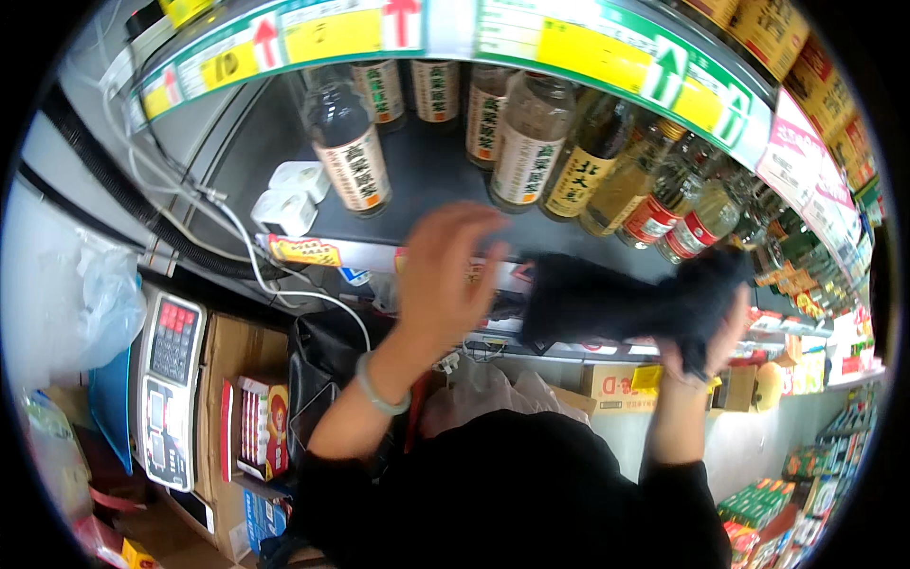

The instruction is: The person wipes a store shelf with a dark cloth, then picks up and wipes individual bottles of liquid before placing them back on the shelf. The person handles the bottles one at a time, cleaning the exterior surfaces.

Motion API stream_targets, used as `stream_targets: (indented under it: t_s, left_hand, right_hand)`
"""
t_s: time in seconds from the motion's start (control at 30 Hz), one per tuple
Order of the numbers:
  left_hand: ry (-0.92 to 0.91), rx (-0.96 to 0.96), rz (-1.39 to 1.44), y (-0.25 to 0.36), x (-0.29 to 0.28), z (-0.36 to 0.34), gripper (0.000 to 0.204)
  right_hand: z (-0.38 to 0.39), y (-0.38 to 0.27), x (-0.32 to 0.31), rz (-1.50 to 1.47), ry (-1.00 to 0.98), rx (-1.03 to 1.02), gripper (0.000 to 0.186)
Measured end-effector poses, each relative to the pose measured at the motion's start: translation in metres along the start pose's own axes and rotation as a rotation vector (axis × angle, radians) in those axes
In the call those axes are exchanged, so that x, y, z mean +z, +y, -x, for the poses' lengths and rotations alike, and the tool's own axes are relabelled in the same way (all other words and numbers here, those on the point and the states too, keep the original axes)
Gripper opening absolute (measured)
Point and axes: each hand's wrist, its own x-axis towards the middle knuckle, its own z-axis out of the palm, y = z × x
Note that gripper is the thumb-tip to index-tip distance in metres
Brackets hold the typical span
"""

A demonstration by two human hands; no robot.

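My right hand (728,334) grips a dark cloth (607,302) that hangs out to the left in front of the shelf. Slightly smeared by motion, my left hand (445,275) is raised before the shelf edge, its fingers apart and nothing in it. A pale bracelet (383,387) circles that wrist. Just beyond the left hand, a clear glass bottle (351,156) with a white label stands alone. Another clear bottle (531,142) is at the front, beside a dark bottle with a yellow label (583,171). More bottles stand behind and to the right.
White plug adapters (289,197) and cables are at the shelf's left end. A price rail (512,36) curves above the bottles. Lower left are a weighing scale (171,394), a black bag (327,365) and red boxes (261,427). Cartons (626,389) stand below the shelf.
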Motion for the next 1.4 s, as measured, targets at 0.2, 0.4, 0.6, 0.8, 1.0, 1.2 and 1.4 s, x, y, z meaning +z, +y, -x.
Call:
stream_targets:
  t_s: [0.2,0.4,0.6,0.8,1.0,1.2,1.4]
  left_hand:
    - [-0.205,0.058,0.017,0.008,0.043,0.005,0.025]
    - [-0.193,-0.012,0.013,-0.008,0.049,0.010,0.013]
    - [-0.282,-0.036,0.011,-0.012,0.035,0.009,0.008]
    - [-0.238,0.051,-0.138,-0.004,0.032,0.006,0.008]
    - [-0.174,0.084,-0.217,-0.004,0.034,0.009,0.011]
    - [-0.207,0.018,-0.209,-0.004,0.037,0.013,0.015]
    - [-0.144,-0.034,-0.211,0.012,0.038,0.020,0.023]
  right_hand:
    - [0.018,-0.074,-0.075,0.150,-0.140,-0.196,0.034]
    - [0.045,-0.067,-0.096,0.060,0.111,-0.095,0.037]
    - [0.059,-0.057,-0.100,0.000,0.252,0.069,0.032]
    - [0.070,-0.049,-0.110,0.010,0.357,0.138,0.033]
    - [0.073,-0.048,-0.107,-0.010,0.308,0.194,0.030]
    - [0.072,-0.046,-0.107,0.013,0.428,0.249,0.022]
    - [0.078,-0.040,-0.128,-0.094,0.489,0.307,0.029]
